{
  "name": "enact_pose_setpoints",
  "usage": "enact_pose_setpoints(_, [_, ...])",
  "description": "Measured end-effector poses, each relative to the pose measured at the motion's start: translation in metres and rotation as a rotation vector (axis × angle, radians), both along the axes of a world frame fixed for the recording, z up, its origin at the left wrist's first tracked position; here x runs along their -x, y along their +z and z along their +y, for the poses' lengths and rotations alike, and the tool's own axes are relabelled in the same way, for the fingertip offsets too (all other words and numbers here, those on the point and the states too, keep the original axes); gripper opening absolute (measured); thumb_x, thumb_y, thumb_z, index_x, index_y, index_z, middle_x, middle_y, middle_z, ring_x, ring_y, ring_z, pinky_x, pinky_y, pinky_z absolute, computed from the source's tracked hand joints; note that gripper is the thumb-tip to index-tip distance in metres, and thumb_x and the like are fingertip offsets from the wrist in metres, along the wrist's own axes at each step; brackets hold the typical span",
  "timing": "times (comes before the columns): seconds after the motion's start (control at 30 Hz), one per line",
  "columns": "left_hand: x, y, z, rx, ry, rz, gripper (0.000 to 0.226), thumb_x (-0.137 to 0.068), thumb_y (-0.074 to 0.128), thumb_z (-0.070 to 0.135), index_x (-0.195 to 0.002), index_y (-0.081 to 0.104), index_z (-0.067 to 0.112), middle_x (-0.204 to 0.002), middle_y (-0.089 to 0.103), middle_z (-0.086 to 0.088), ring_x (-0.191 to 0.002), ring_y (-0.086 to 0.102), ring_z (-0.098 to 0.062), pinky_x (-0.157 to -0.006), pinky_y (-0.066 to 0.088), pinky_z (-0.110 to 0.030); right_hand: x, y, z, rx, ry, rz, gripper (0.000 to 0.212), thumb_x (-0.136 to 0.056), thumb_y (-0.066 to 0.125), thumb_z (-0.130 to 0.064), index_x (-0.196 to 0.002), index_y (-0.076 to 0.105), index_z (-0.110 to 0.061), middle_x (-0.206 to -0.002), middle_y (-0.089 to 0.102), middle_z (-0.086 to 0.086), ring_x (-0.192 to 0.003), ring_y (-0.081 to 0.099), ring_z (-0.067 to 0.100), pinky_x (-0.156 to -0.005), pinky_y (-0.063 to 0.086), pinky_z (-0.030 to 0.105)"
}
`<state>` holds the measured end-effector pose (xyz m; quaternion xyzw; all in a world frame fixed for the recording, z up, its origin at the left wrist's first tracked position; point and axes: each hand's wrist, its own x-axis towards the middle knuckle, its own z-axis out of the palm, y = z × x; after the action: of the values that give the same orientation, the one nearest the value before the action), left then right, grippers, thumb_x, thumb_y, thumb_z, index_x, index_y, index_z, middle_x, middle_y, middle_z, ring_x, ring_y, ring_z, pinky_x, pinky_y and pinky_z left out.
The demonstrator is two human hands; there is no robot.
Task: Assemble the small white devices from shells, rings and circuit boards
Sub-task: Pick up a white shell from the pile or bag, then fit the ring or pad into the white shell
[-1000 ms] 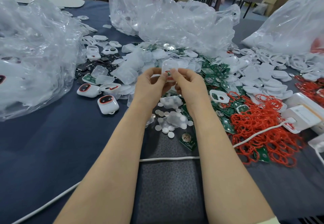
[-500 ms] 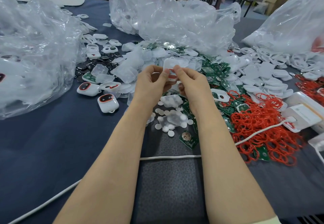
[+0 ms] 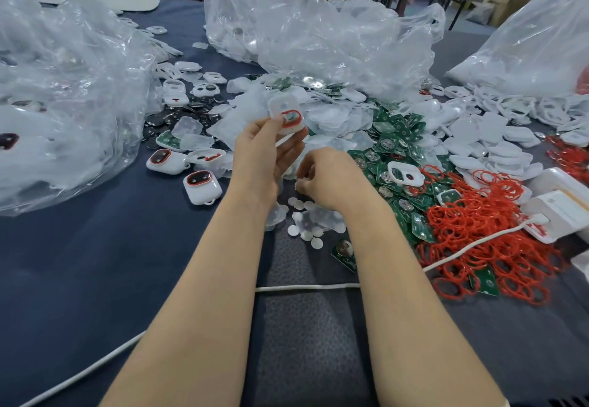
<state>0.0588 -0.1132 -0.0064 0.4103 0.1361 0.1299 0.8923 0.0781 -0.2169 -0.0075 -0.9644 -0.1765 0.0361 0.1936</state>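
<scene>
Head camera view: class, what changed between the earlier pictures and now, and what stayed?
The right hand let go of the white shell and dropped toward the white discs. The left hand now holds the shell alone. Finished devices, red rings and circuit boards stayed put.

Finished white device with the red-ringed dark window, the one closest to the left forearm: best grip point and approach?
Pinch the white rounded-square device across its left and right side walls, coming straight down from above. It lies flat on the dark blue cloth, window up, with cloth showing on both sides, so fingers should fit. Skip the small loop on its near edge: it is probably too slight.
</scene>
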Motion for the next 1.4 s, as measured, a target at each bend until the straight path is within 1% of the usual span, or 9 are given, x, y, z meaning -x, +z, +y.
enact_pose_setpoints(0.2, [0.001,0.001,0.000,0.052,-0.035,0.014,0.011,-0.094,0.053,0.009,-0.087,0.061,0.007,-0.085,0.072,-0.007,-0.076,0.074,-0.020,-0.068,0.059,-0.024,-0.001,0.001,-0.003,-0.062,-0.038,-0.019,0.012,-0.089,0.063,-0.025,-0.088,0.067,-0.014,-0.095,0.069,0.008,-0.092,0.063,0.027,-0.083,0.052,0.037])
enact_pose_setpoints(0.3, [0.001,0.003,0.000,0.072,-0.046,0.007,0.012,-0.095,0.050,0.010,-0.097,0.060,0.003,-0.094,0.070,-0.010,-0.077,0.073,-0.020,-0.069,0.059,-0.026,-0.003,0.001,-0.007,-0.098,-0.067,-0.029,0.021,-0.088,0.062,-0.025,-0.086,0.070,-0.005,-0.085,0.069,0.011,-0.085,0.063,0.028,-0.076,0.052,0.035])
enact_pose_setpoints(0.53, [0.013,0.019,0.012,0.281,-0.095,-0.172,0.024,-0.099,0.051,0.026,-0.108,0.055,0.004,-0.106,0.068,-0.015,-0.093,0.070,-0.027,-0.079,0.057,-0.028,-0.002,0.005,0.003,-0.325,-0.132,-0.129,0.011,-0.089,0.062,-0.026,-0.092,0.061,-0.016,-0.090,0.065,0.002,-0.085,0.060,0.020,-0.076,0.049,0.033])
enact_pose_setpoints(0.63, [0.019,0.033,0.027,0.327,0.000,-0.270,0.021,-0.098,0.053,0.023,-0.103,0.057,0.004,-0.096,0.069,-0.013,-0.086,0.071,-0.024,-0.077,0.058,-0.029,0.004,0.014,0.026,-0.419,-0.038,-0.208,0.010,-0.092,0.059,-0.022,-0.093,0.064,-0.013,-0.087,0.066,0.000,-0.076,0.057,0.014,-0.065,0.042,0.023])
enact_pose_setpoints(0.77, [0.025,0.054,0.060,0.235,0.234,-0.235,0.020,-0.093,0.063,0.026,-0.094,0.060,0.007,-0.095,0.061,-0.007,-0.072,0.064,-0.013,-0.067,0.056,-0.021,0.010,0.019,0.086,-0.469,0.116,-0.119,0.014,-0.090,0.055,-0.016,-0.093,0.068,-0.012,-0.094,0.070,0.007,-0.084,0.059,0.021,-0.079,0.049,0.035])
enact_pose_setpoints(0.9, [0.035,0.056,0.099,0.090,0.373,-0.087,0.021,-0.089,0.068,0.027,-0.076,0.057,0.015,-0.078,0.053,0.002,-0.059,0.048,-0.006,-0.052,0.044,-0.014,0.016,0.014,0.151,-0.363,0.258,-0.135,0.019,-0.092,0.047,-0.013,-0.081,0.062,-0.015,-0.093,0.067,0.011,-0.086,0.056,0.027,-0.069,0.042,0.035])
enact_pose_setpoints(1.07, [0.047,0.049,0.138,0.117,0.464,0.037,0.014,-0.087,0.069,0.013,-0.079,0.058,0.012,-0.054,0.045,0.004,-0.040,0.040,-0.004,-0.041,0.037,-0.015,0.010,-0.001,0.206,0.049,0.323,-0.245,0.027,-0.092,0.045,-0.022,-0.115,0.058,-0.019,-0.111,0.064,0.004,-0.110,0.055,0.028,-0.098,0.038,0.044])
enact_pose_setpoints(1.23, [0.049,0.046,0.149,0.092,0.457,0.030,0.012,-0.088,0.068,0.010,-0.093,0.057,0.009,-0.078,0.051,0.000,-0.046,0.042,-0.003,-0.044,0.039,-0.013,0.000,-0.008,0.227,0.073,0.173,-0.235,0.028,-0.094,0.044,-0.025,-0.117,0.059,-0.023,-0.117,0.062,0.003,-0.119,0.046,0.029,-0.100,0.028,0.049])
enact_pose_setpoints(1.4, [0.046,0.044,0.146,0.008,0.468,0.082,0.010,-0.090,0.064,0.014,-0.096,0.058,0.009,-0.080,0.060,0.000,-0.050,0.041,-0.005,-0.044,0.038,-0.013,-0.006,-0.010,0.221,-0.024,0.125,-0.279,0.025,-0.096,0.045,-0.028,-0.110,0.062,-0.017,-0.116,0.058,0.008,-0.114,0.047,0.030,-0.095,0.032,0.043])
